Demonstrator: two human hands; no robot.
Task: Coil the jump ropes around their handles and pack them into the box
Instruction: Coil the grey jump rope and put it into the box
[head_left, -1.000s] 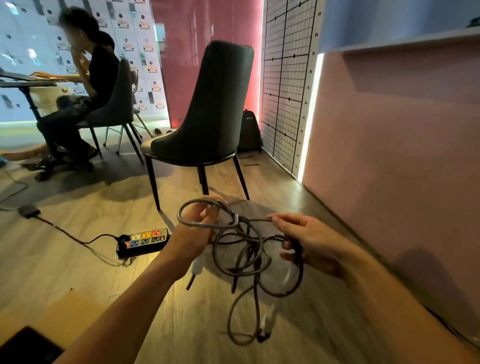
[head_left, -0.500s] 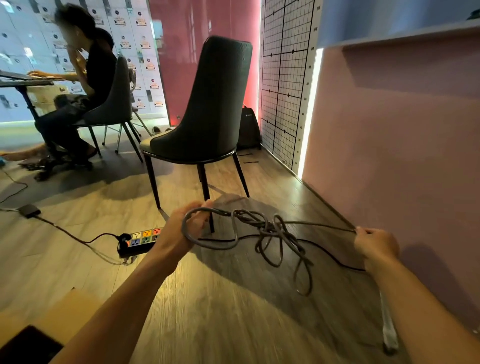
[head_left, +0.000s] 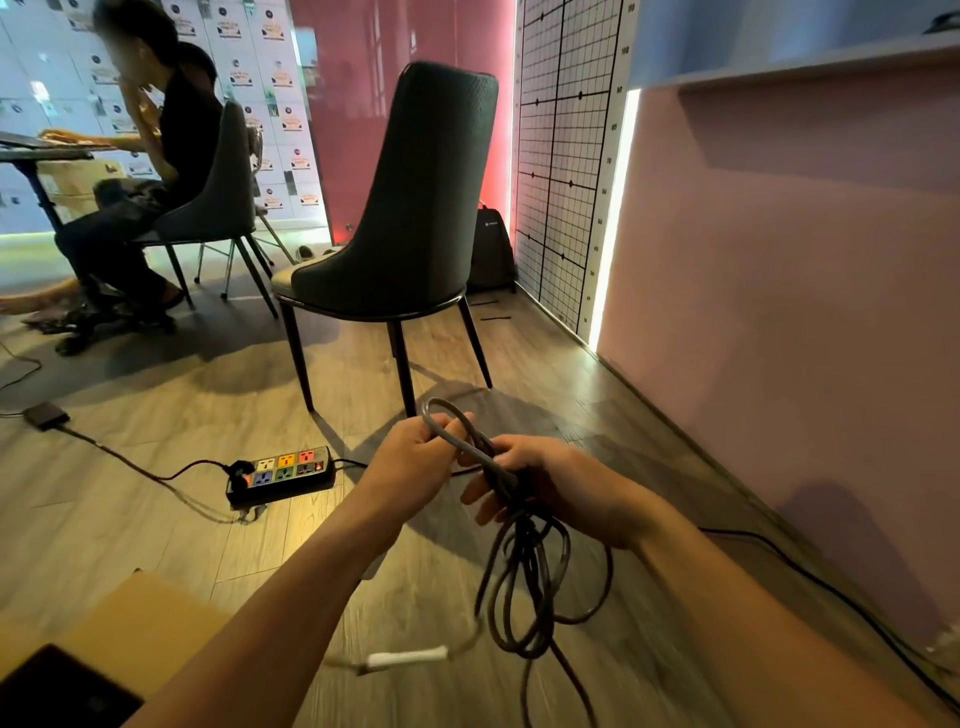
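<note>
I am looking into what reads as an indoor office or studio workspace, not a home. The far wall (head_left: 156, 78) is covered in rows of small white panels with printed labels, like lockers. A second person (head_left: 156, 171) sits in a dark chair (head_left: 218, 182) at a bench (head_left: 41, 150) with a laptop. A tall grid chart with numbered markings (head_left: 566, 156) stands against a pink partition (head_left: 779, 312), beside a lit strip. An empty dark chair (head_left: 410, 208) stands on the wood-plank floor (head_left: 156, 519), where a multi-coloured power strip (head_left: 283, 470) and loose cables lie, and a cardboard box (head_left: 130, 639) sits at the lower left.
</note>
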